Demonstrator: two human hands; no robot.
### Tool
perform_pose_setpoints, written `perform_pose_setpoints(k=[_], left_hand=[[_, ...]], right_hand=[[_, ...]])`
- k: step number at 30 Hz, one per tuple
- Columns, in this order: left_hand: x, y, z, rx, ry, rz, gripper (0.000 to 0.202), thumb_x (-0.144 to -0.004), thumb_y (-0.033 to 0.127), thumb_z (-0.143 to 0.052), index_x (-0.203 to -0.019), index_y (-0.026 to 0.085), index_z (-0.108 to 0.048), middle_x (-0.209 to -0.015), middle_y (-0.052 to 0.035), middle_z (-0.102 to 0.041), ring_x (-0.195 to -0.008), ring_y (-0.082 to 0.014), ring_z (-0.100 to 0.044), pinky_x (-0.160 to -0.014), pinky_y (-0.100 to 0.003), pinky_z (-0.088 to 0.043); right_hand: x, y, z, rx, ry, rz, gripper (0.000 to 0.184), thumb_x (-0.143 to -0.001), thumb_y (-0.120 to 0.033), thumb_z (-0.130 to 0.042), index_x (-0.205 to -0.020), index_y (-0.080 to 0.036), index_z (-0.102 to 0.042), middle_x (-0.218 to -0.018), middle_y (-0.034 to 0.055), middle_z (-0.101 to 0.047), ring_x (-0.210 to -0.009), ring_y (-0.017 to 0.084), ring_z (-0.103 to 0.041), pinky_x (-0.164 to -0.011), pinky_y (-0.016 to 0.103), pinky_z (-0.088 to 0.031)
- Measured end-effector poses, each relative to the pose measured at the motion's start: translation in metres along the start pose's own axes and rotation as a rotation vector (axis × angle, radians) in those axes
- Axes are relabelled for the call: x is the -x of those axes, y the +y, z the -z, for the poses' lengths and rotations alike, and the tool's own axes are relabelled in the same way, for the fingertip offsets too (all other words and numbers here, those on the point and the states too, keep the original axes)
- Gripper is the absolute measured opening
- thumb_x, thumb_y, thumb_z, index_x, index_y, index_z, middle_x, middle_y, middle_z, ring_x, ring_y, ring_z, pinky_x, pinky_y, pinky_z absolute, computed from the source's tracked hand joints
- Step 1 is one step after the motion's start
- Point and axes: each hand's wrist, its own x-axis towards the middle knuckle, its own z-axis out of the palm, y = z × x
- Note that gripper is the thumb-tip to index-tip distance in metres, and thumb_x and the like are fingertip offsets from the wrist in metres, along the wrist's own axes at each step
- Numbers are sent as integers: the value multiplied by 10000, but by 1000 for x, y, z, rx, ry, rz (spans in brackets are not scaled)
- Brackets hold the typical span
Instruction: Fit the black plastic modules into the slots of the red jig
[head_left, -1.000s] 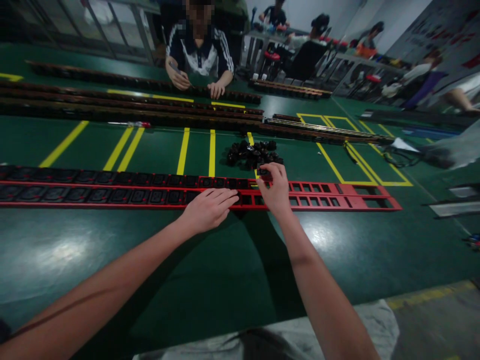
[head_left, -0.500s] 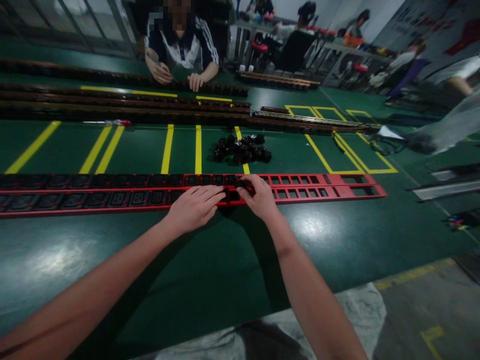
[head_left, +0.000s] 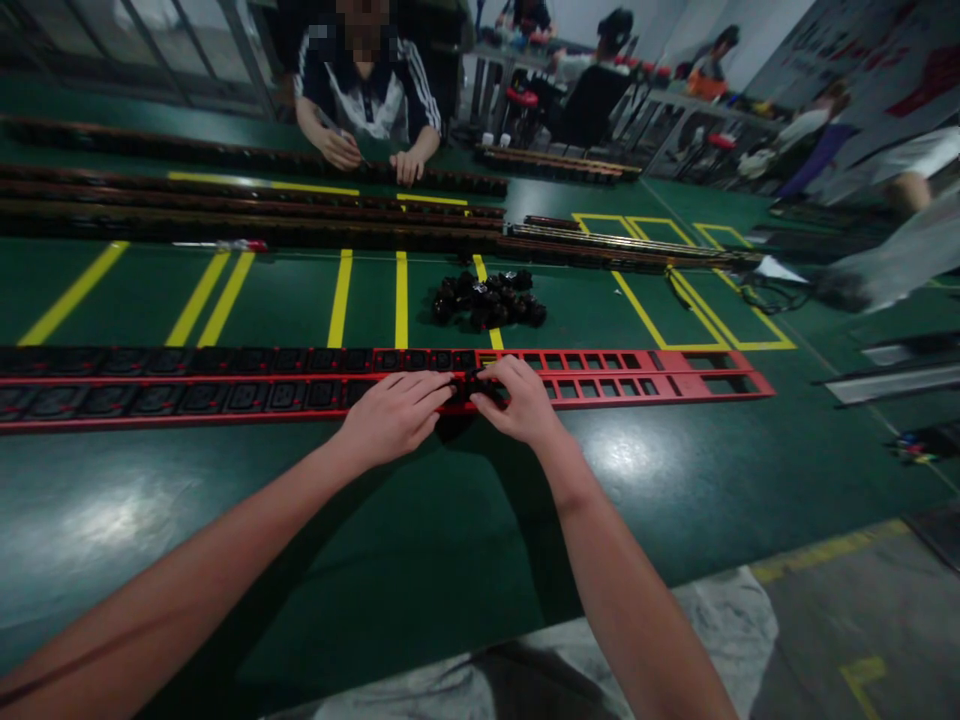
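A long red frame (head_left: 679, 385) with two rows of openings lies across the green table, its left part filled with black sockets (head_left: 283, 396). My left hand (head_left: 396, 408) rests on the near row, fingers stretched out together, their tips touching the black parts around the last filled openings. Between the thumb and fingers of my right hand (head_left: 519, 400) is a small black socket (head_left: 474, 382), held at the near row just beyond my left fingertips. My fingers partly cover it, so how far it sits in the opening cannot be seen.
Behind the frame lies a pile of loose black sockets (head_left: 489, 300). Farther back, long dark strips (head_left: 315, 225) run across the table, with a red-handled screwdriver (head_left: 244, 245) beside them. A co-worker (head_left: 367, 100) sits opposite, both hands at another strip.
My right hand has brought the black socket from the far row toward me, down to the near row. My left hand stays almost in place.
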Motion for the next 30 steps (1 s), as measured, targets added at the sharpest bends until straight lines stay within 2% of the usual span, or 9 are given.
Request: perform_pose_setpoints(k=[10, 21, 26, 30], left_hand=[[0, 0, -1, 11, -16, 9, 361, -981, 235, -478, -1291, 144, -637, -1401, -114, -637, -1254, -273, -610, -996, -441, -514], [1, -2, -3, 43, -12, 16, 393, -966, 223, -493, -1330, 157, -624, -1412, -119, -629, -1268, -274, -605, -1004, -448, -511], [1, -1, -2, 28, -9, 17, 380, -971, 222, -489, -1313, 142, -634, -1400, -124, -638, -1262, -272, -609, -1005, -441, -512], [1, -1, -2, 36, -19, 21, 388, -971, 233, -498, -1328, 151, -624, -1422, -121, -622, -1277, -277, -600, -1007, -449, -511]], right_hand=[[-1, -1, 0, 77, 0, 46, 158, -913, -361, -639, -920, -203, -631, -874, 81, -670, -823, 232, -620, -735, 369, -505], [0, 1, -2, 170, -11, 117, 126, -917, -325, -657, -894, -203, -641, -845, 75, -705, -810, 236, -618, -737, 378, -494], [-1, -1, 0, 114, -41, 97, 114, -927, -322, -626, -920, -208, -636, -871, 75, -699, -829, 236, -613, -759, 384, -508], [-1, 0, 4, 8, -65, 66, 119, -915, -275, -617, -1013, -208, -632, -953, 84, -694, -900, 239, -626, -803, 398, -531]])
